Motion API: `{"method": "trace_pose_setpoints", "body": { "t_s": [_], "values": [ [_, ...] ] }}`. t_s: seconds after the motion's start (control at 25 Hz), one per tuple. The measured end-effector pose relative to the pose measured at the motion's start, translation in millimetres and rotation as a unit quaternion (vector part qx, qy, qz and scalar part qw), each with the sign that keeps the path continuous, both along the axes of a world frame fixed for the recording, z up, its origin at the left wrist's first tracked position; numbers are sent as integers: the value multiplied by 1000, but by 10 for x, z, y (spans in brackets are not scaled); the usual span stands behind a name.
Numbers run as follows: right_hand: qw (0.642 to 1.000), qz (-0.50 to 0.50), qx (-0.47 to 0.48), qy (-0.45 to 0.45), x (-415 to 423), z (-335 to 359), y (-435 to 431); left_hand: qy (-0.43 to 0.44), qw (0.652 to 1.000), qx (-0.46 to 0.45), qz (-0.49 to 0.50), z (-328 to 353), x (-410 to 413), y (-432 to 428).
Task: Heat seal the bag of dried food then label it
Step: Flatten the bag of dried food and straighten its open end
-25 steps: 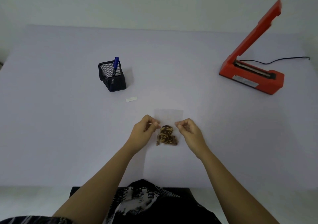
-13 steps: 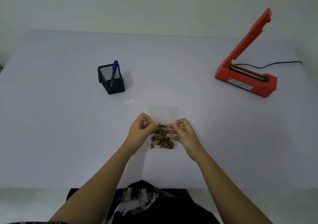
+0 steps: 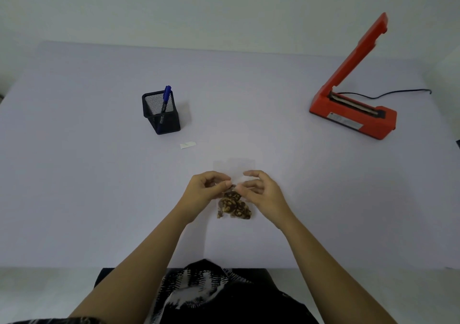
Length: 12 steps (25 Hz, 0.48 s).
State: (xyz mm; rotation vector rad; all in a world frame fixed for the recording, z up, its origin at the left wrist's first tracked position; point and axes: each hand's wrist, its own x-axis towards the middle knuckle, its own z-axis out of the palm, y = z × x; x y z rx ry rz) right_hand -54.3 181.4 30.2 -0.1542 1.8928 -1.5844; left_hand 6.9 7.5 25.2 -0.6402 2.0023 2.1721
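Note:
A clear plastic bag [image 3: 234,169] with brown dried food [image 3: 234,205] in its lower part lies on the table in front of me. My left hand [image 3: 204,191] pinches the bag just above the food. My right hand [image 3: 261,191] pinches it from the other side, fingers curled over the plastic. The bag's open top points away from me. A red heat sealer [image 3: 353,114] stands at the far right with its arm raised. A small white label [image 3: 188,145] lies left of the bag.
A black mesh pen holder [image 3: 161,113] with a blue marker [image 3: 166,97] stands at the far left of centre. The sealer's black cord [image 3: 388,93] runs off to the right. The table's near edge [image 3: 74,266] is close to my body.
Both hands have drawn closer together over the bag, gathering the plastic just above the food. The bag sits slightly nearer to me.

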Motion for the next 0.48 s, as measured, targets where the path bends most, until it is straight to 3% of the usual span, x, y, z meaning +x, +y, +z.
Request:
{"method": "trace_pose_setpoints", "body": {
  "t_s": [0.08, 0.32, 0.48],
  "values": [
    [1000, 5, 30, 4, -21, -31, -8, -16, 1000, 0, -20, -43, 11, -18],
    [992, 9, 57, -112, 6, -225, -12, -78, 992, -75, -62, -241, 77, -96],
    [991, 21, 84, -106, -7, -325, -9, -79, 986, -122, -76, -315, 99, -138]
  ]
}}
